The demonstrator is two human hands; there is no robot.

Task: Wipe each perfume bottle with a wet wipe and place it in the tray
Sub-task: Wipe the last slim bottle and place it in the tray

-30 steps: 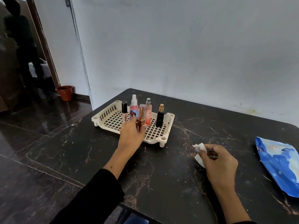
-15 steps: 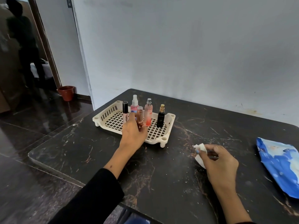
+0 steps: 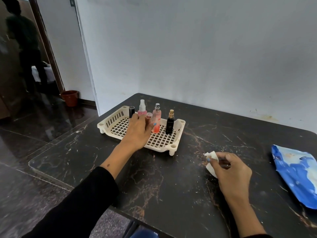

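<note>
- Cream lattice tray point(image 3: 159, 140) stands on the dark marbled table point(image 3: 171, 186), far and left of centre in the head view, with five bottles upright along its far side.
- Left hand point(image 3: 137, 133) reaches over the tray's near rim; its fingers are curled about a small bottle with a pinkish cap point(image 3: 148, 115), mostly hidden behind them. Whether that bottle's base already rests on the lattice cannot be told.
- Neighbours stand close: a black-capped tube point(image 3: 131, 111) and a white-topped pink spray point(image 3: 142, 109) on the hand's left and behind, a peach bottle point(image 3: 157, 120) touching or just beside the fingertips on the right, a black bottle point(image 3: 169, 123) further right.
- Right hand point(image 3: 231, 170) rests on the table, well apart from the tray, fingers pinched on a crumpled white wipe point(image 3: 211, 162); a blue wipe packet point(image 3: 298, 174) lies at the right edge.
- Judgement: the held bottle's long axis is vertical, so release likely calls for a straight withdrawal toward the wearer, avoiding the peach bottle.
</note>
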